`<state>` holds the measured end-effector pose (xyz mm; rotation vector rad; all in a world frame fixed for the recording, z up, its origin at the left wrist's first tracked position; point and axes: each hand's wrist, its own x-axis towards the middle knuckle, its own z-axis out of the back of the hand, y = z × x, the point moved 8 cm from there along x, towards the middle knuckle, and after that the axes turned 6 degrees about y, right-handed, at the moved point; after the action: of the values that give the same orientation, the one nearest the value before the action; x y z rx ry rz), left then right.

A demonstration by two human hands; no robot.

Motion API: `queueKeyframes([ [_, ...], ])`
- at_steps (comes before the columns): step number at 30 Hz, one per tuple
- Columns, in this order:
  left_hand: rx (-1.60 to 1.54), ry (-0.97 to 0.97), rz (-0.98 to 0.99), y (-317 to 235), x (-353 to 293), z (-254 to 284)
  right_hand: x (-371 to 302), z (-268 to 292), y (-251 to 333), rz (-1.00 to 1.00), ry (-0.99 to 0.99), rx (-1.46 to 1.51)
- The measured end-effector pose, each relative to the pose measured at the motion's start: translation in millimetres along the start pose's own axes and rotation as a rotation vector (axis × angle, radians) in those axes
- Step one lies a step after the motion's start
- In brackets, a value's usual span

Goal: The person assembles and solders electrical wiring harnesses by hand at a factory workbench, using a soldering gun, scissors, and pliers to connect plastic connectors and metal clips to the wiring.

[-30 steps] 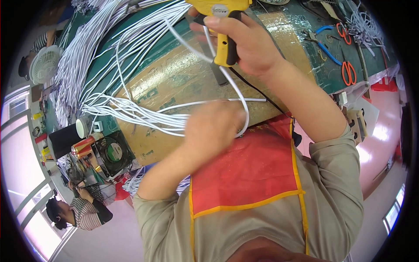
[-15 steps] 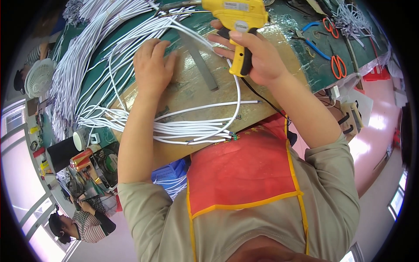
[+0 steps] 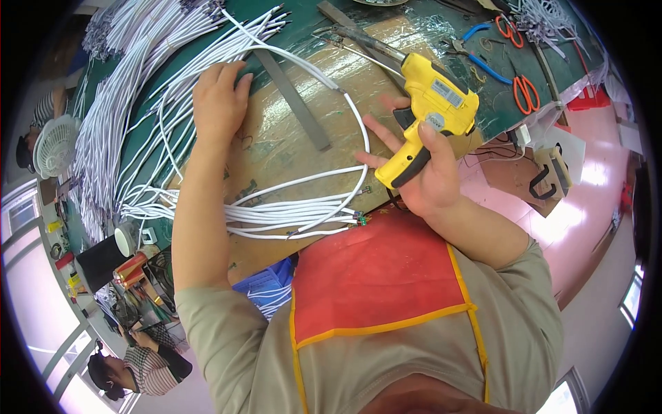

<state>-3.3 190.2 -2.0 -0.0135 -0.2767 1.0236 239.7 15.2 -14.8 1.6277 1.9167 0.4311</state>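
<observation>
My right hand holds a yellow-and-black soldering gun by its handle. The thumb lies over the handle while the other fingers stick out to the left; the gun's metal barrel points up and left. My left hand is loosely bent, thumb slightly apart, at the edge of a fan of white cables; its fingertips are partly hidden and I see nothing held. One long white cable loops between the hands down to a white cable bundle lying across the brown board.
A flat metal bar lies on the board. Blue-handled pliers and orange-handled scissors are at the right. A large heap of white cables fills the left. Another person works at the lower left.
My right hand has brought the soldering gun down and right, away from the cable fan, tilting it. My left hand has shifted slightly left toward the cables.
</observation>
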Motion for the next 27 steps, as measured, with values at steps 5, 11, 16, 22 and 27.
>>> queueKeyframes([
  [5,0.157,-0.239,-0.088,-20,9,18,3,0,-2,-0.035,-0.018,-0.012],
  [11,0.007,-0.087,-0.052,-10,23,11,2,5,-1,-0.031,-0.057,0.0],
  [16,-0.165,-0.07,0.049,-26,1,63,13,13,21,0.043,-0.059,-0.019],
  [22,-0.105,-0.079,0.186,-100,-69,158,47,5,46,0.079,0.076,-0.005],
  [27,-0.195,0.165,0.399,-121,-143,122,42,-14,4,-0.127,0.148,0.083],
])
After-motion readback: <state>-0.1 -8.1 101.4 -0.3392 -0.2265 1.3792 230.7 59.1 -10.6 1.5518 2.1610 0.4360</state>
